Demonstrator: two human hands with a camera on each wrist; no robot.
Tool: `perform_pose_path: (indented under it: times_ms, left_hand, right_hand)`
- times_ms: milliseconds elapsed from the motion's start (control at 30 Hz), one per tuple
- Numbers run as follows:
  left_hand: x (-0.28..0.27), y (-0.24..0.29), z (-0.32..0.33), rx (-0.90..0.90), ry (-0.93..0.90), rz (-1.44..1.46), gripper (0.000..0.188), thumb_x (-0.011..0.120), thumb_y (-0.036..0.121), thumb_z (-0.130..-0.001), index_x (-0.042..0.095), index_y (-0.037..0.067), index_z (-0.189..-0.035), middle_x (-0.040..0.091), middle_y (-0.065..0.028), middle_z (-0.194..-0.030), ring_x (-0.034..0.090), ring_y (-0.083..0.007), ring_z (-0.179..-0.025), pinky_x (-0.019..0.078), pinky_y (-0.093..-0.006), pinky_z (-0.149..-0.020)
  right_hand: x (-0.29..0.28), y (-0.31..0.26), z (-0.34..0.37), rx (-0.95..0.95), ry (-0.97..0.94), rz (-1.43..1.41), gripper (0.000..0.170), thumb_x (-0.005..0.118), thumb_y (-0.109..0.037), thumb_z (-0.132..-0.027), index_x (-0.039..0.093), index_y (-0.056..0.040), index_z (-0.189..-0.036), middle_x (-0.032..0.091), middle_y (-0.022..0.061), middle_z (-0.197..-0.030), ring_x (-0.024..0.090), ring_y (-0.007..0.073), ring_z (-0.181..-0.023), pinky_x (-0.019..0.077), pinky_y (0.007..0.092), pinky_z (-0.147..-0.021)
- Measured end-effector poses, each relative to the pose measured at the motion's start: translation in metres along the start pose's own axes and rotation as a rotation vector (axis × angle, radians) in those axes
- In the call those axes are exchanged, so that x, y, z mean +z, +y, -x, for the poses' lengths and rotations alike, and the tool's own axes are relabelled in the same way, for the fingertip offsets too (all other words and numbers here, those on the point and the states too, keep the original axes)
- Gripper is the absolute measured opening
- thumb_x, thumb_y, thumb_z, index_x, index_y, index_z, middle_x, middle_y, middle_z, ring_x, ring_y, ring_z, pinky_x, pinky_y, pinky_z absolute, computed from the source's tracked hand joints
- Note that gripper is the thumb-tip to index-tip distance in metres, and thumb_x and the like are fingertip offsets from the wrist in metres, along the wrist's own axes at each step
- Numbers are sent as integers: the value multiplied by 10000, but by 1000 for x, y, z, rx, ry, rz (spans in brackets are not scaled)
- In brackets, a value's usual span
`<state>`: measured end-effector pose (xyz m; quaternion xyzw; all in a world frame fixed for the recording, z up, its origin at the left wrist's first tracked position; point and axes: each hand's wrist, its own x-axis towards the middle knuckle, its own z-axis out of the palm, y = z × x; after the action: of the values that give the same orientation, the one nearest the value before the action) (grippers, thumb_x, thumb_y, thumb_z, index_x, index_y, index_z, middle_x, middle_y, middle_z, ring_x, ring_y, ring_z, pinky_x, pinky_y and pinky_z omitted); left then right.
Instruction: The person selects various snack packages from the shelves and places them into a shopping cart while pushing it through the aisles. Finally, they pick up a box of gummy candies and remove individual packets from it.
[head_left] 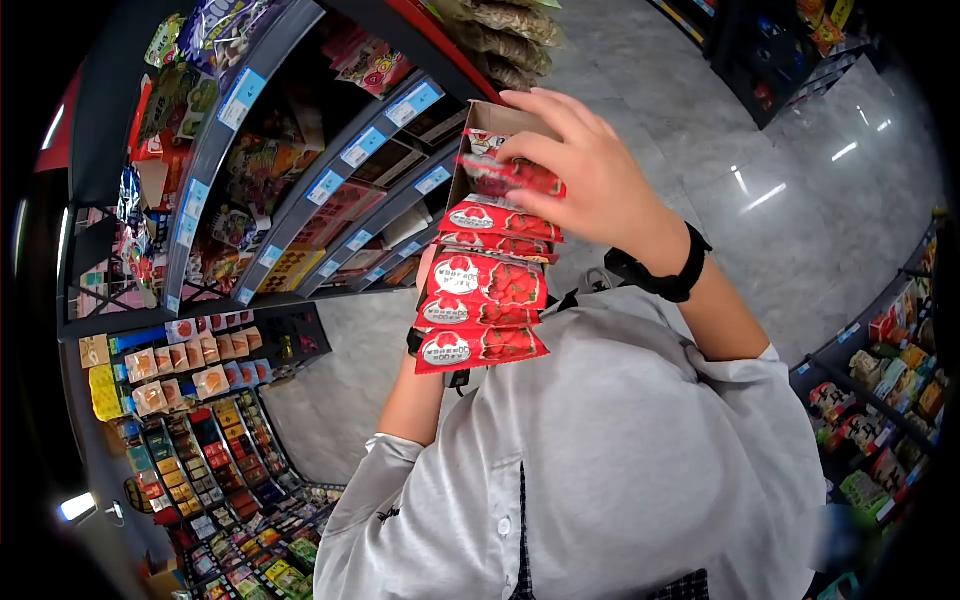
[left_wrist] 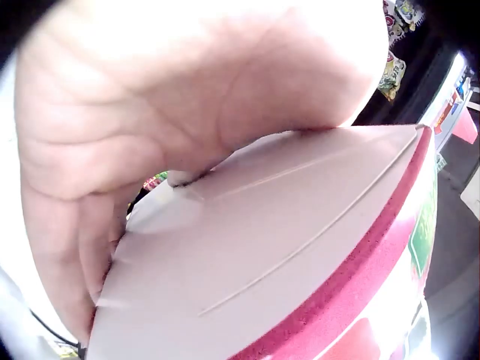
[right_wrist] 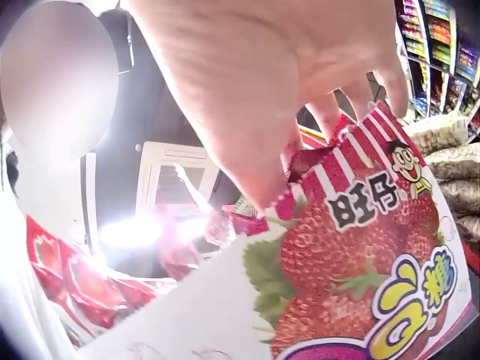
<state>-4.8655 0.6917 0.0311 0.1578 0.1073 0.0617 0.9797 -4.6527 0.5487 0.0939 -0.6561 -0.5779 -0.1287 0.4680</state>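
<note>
A cardboard display box of red candy packets with strawberry pictures is held up in front of the torso. My left hand grips the box from below, its fingers curled round the pale underside; the packets mostly hide this hand in the head view. At the far end of the box, my right hand pinches a blurred red packet between thumb and fingers. The right wrist view shows the right fingers reaching behind the box's printed strawberry panel. Several packets overlap in a row toward the torso.
Shelves with blue price tags and bagged sweets stand close on the left. Pale bagged goods hang just beyond the box. More stocked racks are at lower left and at the right edge. Grey tiled floor lies beyond.
</note>
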Motion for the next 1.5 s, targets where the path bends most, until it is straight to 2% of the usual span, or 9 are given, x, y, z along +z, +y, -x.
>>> perform_pose_path:
  times_ms: [200, 367, 500, 733, 833, 1033, 1267, 1333, 1500]
  left_hand:
    - [-2, -2, -8, -10, -6, 3, 769, 413, 570, -960, 343, 13, -1486, 408, -255, -1485, 433, -436, -1337, 324, -550, -1133]
    - [-4, 2, -8, -14, -13, -4, 767, 412, 566, -962, 340, 11, -1486, 407, -257, -1485, 433, -438, -1336, 325, -553, -1132]
    - [-7, 6, -4, -13, -23, 4, 766, 412, 563, -963, 338, 9, -1487, 407, -258, -1484, 434, -439, -1335, 325, -555, -1131]
    - [-16, 11, 2, 3, -42, 9, 763, 410, 558, -966, 334, 6, -1488, 406, -260, -1484, 435, -441, -1334, 326, -559, -1129]
    - [-18, 15, 5, 15, -52, 6, 762, 410, 555, -967, 333, 5, -1488, 406, -261, -1483, 435, -442, -1334, 326, -561, -1128]
    - [-14, 16, 9, 13, -56, -6, 760, 409, 551, -969, 330, 2, -1489, 406, -263, -1483, 436, -444, -1333, 326, -564, -1127]
    - [-12, 18, 10, -9, -51, 1, 758, 408, 546, -972, 326, -1, -1490, 405, -266, -1482, 437, -446, -1331, 327, -568, -1125]
    - [-11, 17, 11, -19, -49, 0, 757, 408, 544, -973, 325, -2, -1490, 405, -266, -1482, 437, -447, -1331, 327, -569, -1124]
    - [-10, 14, 9, -46, -36, 2, 755, 407, 540, -974, 323, -4, -1491, 404, -268, -1481, 437, -448, -1330, 327, -571, -1123]
  right_hand:
    - [11, 15, -1, 206, 71, -40, 370, 733, -82, -747, 654, -159, -1101, 563, 89, -1317, 542, 346, -1186, 465, 454, -963]
    - [-8, -18, -2, -30, 19, 8, 253, 772, -190, -730, 701, -140, -968, 548, 76, -1361, 488, 342, -1278, 433, 475, -1004]
    - [-3, -20, 8, -18, -54, -19, 264, 818, -307, -686, 711, -148, -868, 536, 65, -1411, 394, 363, -1380, 384, 505, -1057]
    - [0, -23, 8, -68, -115, 29, 189, 786, -231, -713, 694, -121, -836, 555, 59, -1387, 436, 345, -1348, 410, 497, -1023]
    - [6, -8, -2, 69, 80, 214, 183, 762, -195, -733, 625, -106, -815, 599, 44, -1299, 492, 298, -1274, 432, 473, -976]
    - [6, -22, -15, 19, 88, 110, 194, 763, -219, -752, 641, -112, -859, 583, 72, -1323, 495, 321, -1270, 433, 462, -988]
    - [11, -42, -8, -165, -173, -28, 214, 798, -240, -713, 667, -101, -810, 560, 75, -1379, 429, 351, -1350, 388, 492, -1059]
    - [23, -19, -10, -67, 4, 181, 192, 784, -212, -728, 646, -93, -787, 564, 61, -1371, 440, 349, -1337, 403, 489, -1036]
    - [28, -13, -12, 13, 27, 194, 188, 764, -179, -736, 651, -93, -859, 584, 62, -1317, 469, 304, -1301, 416, 450, -1006]
